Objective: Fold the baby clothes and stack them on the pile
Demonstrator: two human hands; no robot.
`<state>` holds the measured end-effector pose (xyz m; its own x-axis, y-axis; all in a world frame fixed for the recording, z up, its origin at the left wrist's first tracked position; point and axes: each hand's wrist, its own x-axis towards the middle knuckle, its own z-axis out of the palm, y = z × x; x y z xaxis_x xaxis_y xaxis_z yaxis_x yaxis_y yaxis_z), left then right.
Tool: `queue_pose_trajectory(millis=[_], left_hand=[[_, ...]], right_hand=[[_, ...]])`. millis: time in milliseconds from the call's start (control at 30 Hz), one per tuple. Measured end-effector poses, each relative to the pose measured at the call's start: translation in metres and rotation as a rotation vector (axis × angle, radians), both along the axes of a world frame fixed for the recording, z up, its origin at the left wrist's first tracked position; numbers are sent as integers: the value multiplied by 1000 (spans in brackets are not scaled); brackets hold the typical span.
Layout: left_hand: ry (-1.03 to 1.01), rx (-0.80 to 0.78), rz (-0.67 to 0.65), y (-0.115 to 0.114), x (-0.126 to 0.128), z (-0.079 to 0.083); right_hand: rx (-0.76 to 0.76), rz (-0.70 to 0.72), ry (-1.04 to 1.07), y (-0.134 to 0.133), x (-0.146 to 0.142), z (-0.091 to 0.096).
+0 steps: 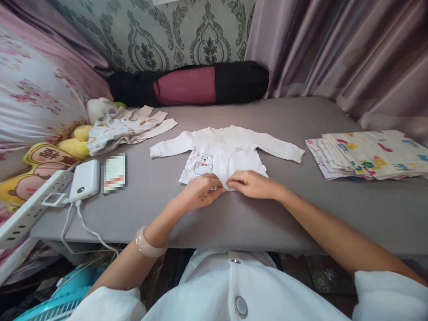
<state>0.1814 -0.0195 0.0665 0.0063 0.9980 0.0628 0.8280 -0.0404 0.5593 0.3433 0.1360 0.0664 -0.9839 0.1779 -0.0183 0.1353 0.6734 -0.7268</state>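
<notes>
A small white baby shirt (227, 147) lies spread flat on the grey bed surface, sleeves stretched out to both sides. A bear drawing shows on its left half and a smaller print on its right. At the middle of the bottom hem, my left hand (204, 191) pinches the cloth. Right beside it, my right hand (252, 183) has its fingers closed on the hem too. The two hands' fingertips nearly meet, and they hide part of the lower front edge.
Folded printed cloths (374, 154) are stacked on the right. Patterned baby clothes (123, 127), a power bank (85, 178) with cables, a blurred packet (114, 173) and a power strip (33, 207) lie on the left. A black and maroon bag (187, 84) lies along the wall.
</notes>
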Motion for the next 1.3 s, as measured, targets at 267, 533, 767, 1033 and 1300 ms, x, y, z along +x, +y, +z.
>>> queue_pose_trajectory(millis=[267, 533, 767, 1033, 1300], left_hand=[[142, 237, 242, 53, -37, -24], [508, -11, 302, 93, -56, -62], [589, -72, 349, 91, -54, -65], [541, -127, 274, 74, -42, -52], [429, -209, 268, 34, -19, -48]], right_hand=[[363, -247, 77, 38, -34, -13], [608, -278, -118, 57, -65, -56], [657, -292, -144, 58, -64, -63], [612, -270, -155, 38, -47, -54], [573, -245, -189, -9, -6, -45]])
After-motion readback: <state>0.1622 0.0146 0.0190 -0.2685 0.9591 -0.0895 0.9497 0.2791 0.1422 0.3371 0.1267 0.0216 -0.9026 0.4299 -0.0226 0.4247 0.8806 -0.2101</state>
